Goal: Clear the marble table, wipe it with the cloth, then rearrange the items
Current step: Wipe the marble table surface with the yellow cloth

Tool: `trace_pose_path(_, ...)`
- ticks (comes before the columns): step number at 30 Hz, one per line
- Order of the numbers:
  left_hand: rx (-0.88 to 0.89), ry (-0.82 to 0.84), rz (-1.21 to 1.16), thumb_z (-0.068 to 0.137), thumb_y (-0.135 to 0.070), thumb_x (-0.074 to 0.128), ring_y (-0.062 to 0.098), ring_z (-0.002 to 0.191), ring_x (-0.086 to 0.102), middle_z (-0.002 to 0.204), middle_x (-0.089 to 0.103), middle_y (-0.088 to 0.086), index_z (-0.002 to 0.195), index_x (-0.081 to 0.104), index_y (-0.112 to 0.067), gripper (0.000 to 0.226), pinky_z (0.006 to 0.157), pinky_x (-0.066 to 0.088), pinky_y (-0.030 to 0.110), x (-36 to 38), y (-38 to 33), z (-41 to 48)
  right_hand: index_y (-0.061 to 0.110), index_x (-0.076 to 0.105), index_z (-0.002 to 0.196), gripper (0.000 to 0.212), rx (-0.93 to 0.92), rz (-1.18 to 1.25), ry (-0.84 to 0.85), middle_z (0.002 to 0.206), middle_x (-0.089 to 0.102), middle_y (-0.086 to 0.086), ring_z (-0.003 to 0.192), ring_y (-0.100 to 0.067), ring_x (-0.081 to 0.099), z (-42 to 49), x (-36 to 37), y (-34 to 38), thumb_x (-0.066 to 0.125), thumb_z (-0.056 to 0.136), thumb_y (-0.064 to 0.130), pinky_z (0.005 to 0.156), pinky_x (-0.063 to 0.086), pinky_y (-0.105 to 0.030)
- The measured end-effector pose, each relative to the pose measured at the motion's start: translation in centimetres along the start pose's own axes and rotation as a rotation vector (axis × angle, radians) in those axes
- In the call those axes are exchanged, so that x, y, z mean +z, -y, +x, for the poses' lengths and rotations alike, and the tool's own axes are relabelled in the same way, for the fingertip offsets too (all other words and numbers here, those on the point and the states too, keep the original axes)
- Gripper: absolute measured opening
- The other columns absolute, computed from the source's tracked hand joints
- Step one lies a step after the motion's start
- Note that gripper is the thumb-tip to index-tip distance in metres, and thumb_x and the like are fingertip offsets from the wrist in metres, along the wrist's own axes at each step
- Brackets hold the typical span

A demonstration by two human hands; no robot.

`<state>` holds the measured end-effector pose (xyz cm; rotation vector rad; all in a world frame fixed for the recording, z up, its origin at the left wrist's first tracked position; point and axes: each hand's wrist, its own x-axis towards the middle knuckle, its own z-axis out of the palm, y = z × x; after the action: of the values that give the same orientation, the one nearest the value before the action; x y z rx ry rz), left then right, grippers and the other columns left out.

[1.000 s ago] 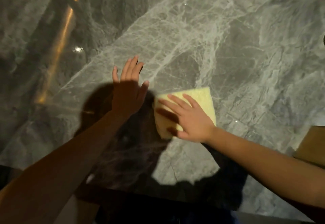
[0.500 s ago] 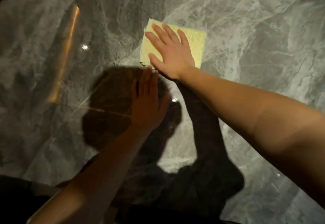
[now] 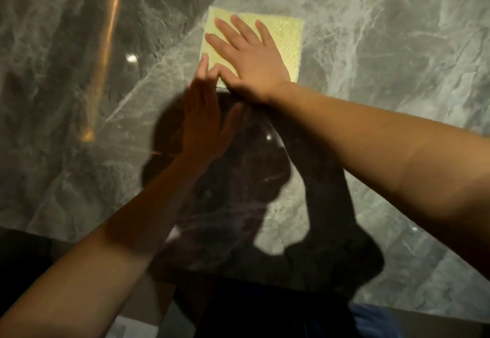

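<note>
A folded pale yellow cloth (image 3: 285,38) lies flat on the grey marble table (image 3: 397,59), far from the near edge. My right hand (image 3: 249,61) presses down on the cloth with fingers spread and palm flat. My left hand (image 3: 205,120) rests flat on the bare marble just in front of the cloth, fingers together, its fingertips touching the cloth's near left corner. My left hand holds nothing. Both forearms reach in from the bottom corners.
The table's near edge (image 3: 79,234) runs across the lower part of the view, with dark floor below. My shadow (image 3: 238,205) darkens the marble between my arms. A warm orange light reflection (image 3: 106,53) streaks the left side. Something blue (image 3: 371,319) shows at the bottom right.
My right hand has pushed the cloth away from me across the marble, from beside my left hand to beyond it. My left hand has stayed flat on the table.
</note>
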<state>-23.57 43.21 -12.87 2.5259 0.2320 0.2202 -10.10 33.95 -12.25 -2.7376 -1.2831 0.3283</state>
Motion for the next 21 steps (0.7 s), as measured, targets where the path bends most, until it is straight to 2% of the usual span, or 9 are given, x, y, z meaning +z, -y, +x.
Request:
trace_pose_path(3, 0.038, -0.055, -0.107, 0.094, -0.044, 0.042, 0.036, 0.143, 0.023, 0.151, 0.019, 0.032, 0.140, 0.027, 0.009, 0.072, 0.113, 0.027, 0.052, -0.1, 0.2, -0.4, 0.031, 0.020, 0.152, 0.060, -0.032, -0.007, 0.030, 0.162, 0.014, 0.000, 0.150, -0.024, 0.009, -3.8, 0.7, 0.5, 0.031, 0.096, 0.049, 0.118, 0.004, -0.049)
trace_pose_path(7, -0.020, -0.039, -0.147, 0.091, -0.058, 0.031, 0.037, 0.142, 0.025, 0.151, 0.021, 0.030, 0.141, 0.028, 0.010, 0.084, 0.112, 0.030, 0.055, 0.1, -0.9, -0.3, 0.026, 0.041, 0.144, 0.054, -0.098, 0.122, -0.009, 0.156, 0.032, -0.004, 0.146, -0.029, 0.023, -11.1, 1.7, 1.8, 0.041, 0.093, 0.041, 0.117, 0.011, -0.052)
trace_pose_path(9, 0.008, 0.018, -0.002, 0.093, -0.055, 0.032, 0.034, 0.142, 0.027, 0.152, 0.026, 0.024, 0.141, 0.033, 0.003, 0.075, 0.115, 0.025, 0.051, 0.4, -1.9, -0.2, 0.024, 0.036, 0.147, 0.056, -0.113, 0.098, -0.001, 0.157, 0.030, -0.004, 0.147, -0.030, 0.022, -15.4, 2.9, 2.4, 0.041, 0.095, 0.043, 0.117, 0.011, -0.054)
trace_pose_path(11, 0.097, 0.116, 0.126, 0.090, -0.041, 0.043, 0.033, 0.142, 0.026, 0.153, 0.028, 0.019, 0.140, 0.036, -0.002, 0.064, 0.115, 0.023, 0.051, 1.1, -3.3, -0.2, 0.024, 0.028, 0.150, 0.060, -0.101, 0.092, 0.014, 0.159, 0.024, -0.004, 0.148, -0.029, 0.018, -19.7, 3.9, 3.0, 0.040, 0.096, 0.047, 0.117, 0.007, -0.051)
trace_pose_path(14, 0.146, 0.254, 0.182, 0.084, -0.033, 0.051, 0.027, 0.146, 0.017, 0.157, 0.022, 0.010, 0.143, 0.033, -0.011, 0.065, 0.117, 0.014, 0.052, 3.0, -6.2, -0.4, 0.029, 0.028, 0.150, 0.060, -0.106, 0.060, 0.024, 0.159, 0.024, -0.001, 0.148, -0.026, 0.017, -26.5, 5.3, 3.9, 0.036, 0.095, 0.051, 0.118, 0.012, -0.051)
trace_pose_path(17, 0.204, 0.328, 0.217, 0.085, -0.031, 0.053, 0.024, 0.148, 0.012, 0.159, 0.018, 0.006, 0.145, 0.032, -0.015, 0.066, 0.118, 0.009, 0.051, 5.2, -9.7, -0.9, 0.030, 0.031, 0.149, 0.063, -0.088, 0.038, -0.007, 0.158, 0.025, 0.001, 0.148, -0.024, 0.019, -33.0, 6.6, 4.1, 0.042, 0.091, 0.054, 0.117, 0.017, -0.050)
trace_pose_path(21, 0.336, 0.387, 0.231, 0.087, -0.030, 0.054, 0.028, 0.147, 0.015, 0.158, 0.021, 0.007, 0.144, 0.036, -0.014, 0.061, 0.115, 0.010, 0.054, 8.0, -13.3, -1.6, 0.033, 0.036, 0.147, 0.065, 0.010, 0.055, -0.041, 0.158, 0.027, 0.004, 0.147, -0.020, 0.021, -38.4, 7.3, 3.8, 0.051, 0.088, 0.056, 0.116, 0.019, -0.047)
